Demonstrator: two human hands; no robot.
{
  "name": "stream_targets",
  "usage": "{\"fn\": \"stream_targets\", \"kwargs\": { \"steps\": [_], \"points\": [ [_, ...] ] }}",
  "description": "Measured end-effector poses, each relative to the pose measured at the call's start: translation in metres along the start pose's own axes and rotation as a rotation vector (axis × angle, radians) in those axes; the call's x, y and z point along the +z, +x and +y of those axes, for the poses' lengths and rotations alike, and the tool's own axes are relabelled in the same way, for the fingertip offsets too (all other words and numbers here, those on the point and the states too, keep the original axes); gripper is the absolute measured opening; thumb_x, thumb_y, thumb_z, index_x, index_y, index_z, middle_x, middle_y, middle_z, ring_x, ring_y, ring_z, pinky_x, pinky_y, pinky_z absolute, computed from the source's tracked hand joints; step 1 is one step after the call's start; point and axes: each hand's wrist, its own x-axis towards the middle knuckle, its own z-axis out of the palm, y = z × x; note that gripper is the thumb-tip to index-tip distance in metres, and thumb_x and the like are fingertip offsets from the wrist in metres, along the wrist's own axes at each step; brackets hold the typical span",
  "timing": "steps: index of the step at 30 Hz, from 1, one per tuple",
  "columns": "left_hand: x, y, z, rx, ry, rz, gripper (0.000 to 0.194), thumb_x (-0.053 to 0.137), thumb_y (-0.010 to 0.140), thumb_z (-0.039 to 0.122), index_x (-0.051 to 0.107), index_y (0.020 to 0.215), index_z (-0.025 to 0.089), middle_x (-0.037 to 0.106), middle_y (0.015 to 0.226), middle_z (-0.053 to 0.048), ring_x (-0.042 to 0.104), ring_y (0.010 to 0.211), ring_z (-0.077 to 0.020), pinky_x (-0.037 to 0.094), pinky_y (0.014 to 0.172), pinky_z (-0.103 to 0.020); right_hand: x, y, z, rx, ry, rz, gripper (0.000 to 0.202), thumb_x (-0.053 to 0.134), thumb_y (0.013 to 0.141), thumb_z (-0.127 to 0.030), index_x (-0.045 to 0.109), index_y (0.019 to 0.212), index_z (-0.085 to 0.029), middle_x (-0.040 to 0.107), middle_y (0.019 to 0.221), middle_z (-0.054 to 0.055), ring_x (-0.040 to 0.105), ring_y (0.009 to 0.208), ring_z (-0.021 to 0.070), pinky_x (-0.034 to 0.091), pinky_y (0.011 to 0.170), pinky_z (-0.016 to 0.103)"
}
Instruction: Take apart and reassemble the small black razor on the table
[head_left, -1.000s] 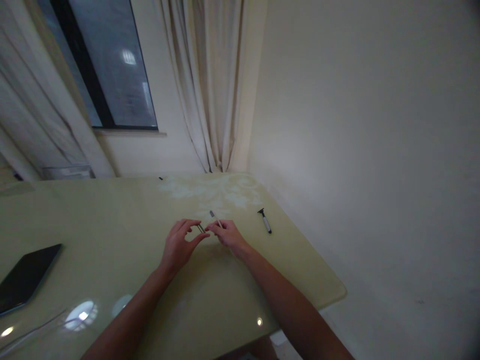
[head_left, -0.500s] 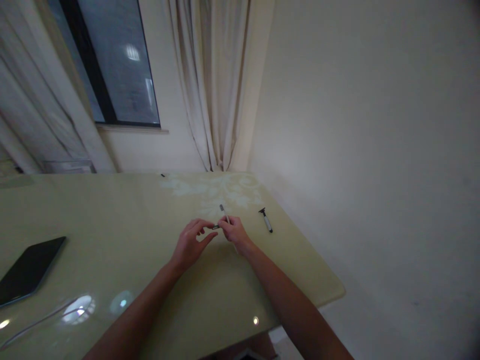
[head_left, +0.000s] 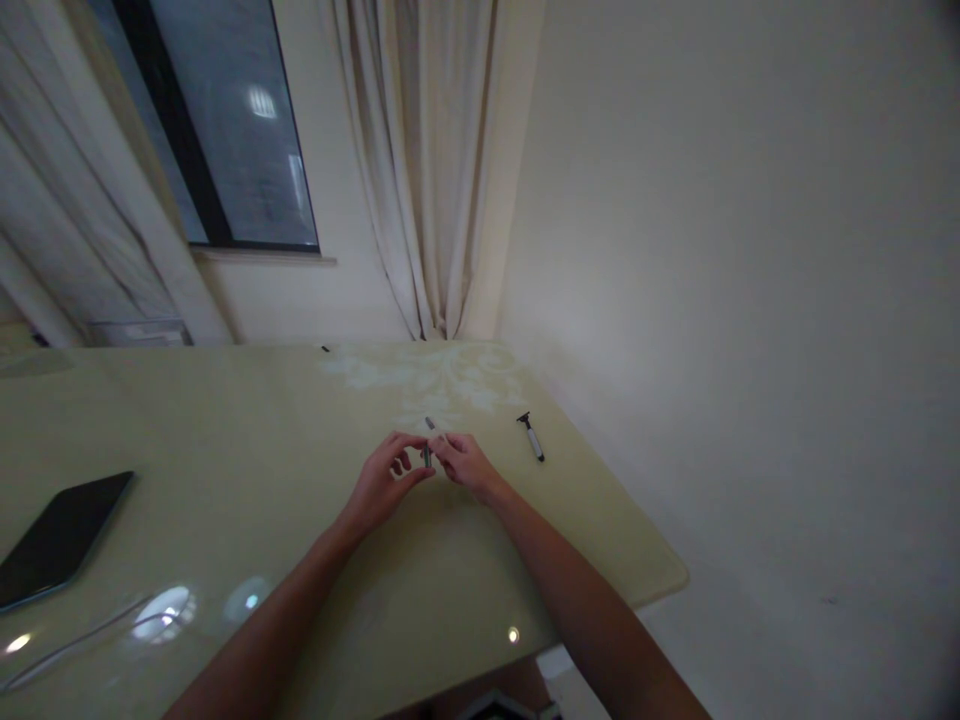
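Observation:
Between the thumb and fingers of my left hand [head_left: 384, 480] is a small dark piece [head_left: 427, 456], held upright; its details are too small to tell. My right hand [head_left: 463, 464] is closed on a thin light stick [head_left: 430, 424], whose greyish tip sticks out above the fingers. The two hands nearly touch, just above the table. To their right a razor [head_left: 533, 438] with a black head and a grey and black handle lies on the tabletop.
The pale glossy table [head_left: 225, 430] has its right edge near the wall. A dark tablet [head_left: 64, 540] lies at the left, with a thin cable [head_left: 79, 640] below it. A tiny black piece [head_left: 325, 349] rests at the far edge.
The small dark piece has turned from roughly level to upright in my left hand. The stick in my right hand has tilted and shifted left, with its tip slightly lower.

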Motion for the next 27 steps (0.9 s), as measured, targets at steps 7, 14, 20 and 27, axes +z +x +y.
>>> {"fn": "stream_targets", "kwargs": {
  "steps": [7,14,20,27],
  "points": [
    [-0.02,0.002,0.0,-0.111,-0.011,0.091,0.036,0.077,0.078,0.042,0.073,0.107,0.021,0.07,0.083,0.0,0.058,0.063,-0.0126,0.05,0.062,-0.026,-0.015,-0.013,-0.01,-0.218,-0.334,-0.173,0.049,0.041,0.101,-0.057,0.053,0.071,-0.02,0.045,0.064,-0.003,0.04,0.059,0.0129,0.03,0.057,0.025],
    [-0.02,0.0,0.001,-0.073,-0.016,0.071,0.036,0.077,0.077,0.045,0.075,0.106,0.022,0.069,0.078,0.0,0.06,0.064,-0.0136,0.05,0.061,-0.025,-0.007,-0.015,-0.011,-0.269,-0.532,-0.177,0.045,0.039,0.102,-0.049,0.046,0.069,-0.021,0.045,0.065,-0.002,0.042,0.063,0.0143,0.028,0.059,0.026],
    [-0.022,-0.001,0.0,-0.062,-0.027,0.066,0.037,0.078,0.076,0.044,0.076,0.106,0.023,0.069,0.08,0.0,0.06,0.066,-0.0139,0.051,0.062,-0.025,-0.01,-0.014,-0.006,-0.262,-0.578,-0.133,0.045,0.04,0.103,-0.048,0.05,0.069,-0.02,0.048,0.065,-0.002,0.042,0.063,0.0144,0.026,0.059,0.026],
    [-0.022,-0.001,-0.001,-0.081,-0.037,0.066,0.036,0.077,0.077,0.044,0.075,0.106,0.023,0.07,0.081,0.0,0.061,0.066,-0.0139,0.051,0.062,-0.025,-0.005,-0.015,-0.005,-0.27,-0.659,-0.115,0.042,0.04,0.104,-0.045,0.051,0.072,-0.021,0.049,0.065,-0.002,0.044,0.062,0.0138,0.024,0.06,0.026]
  ]
}}
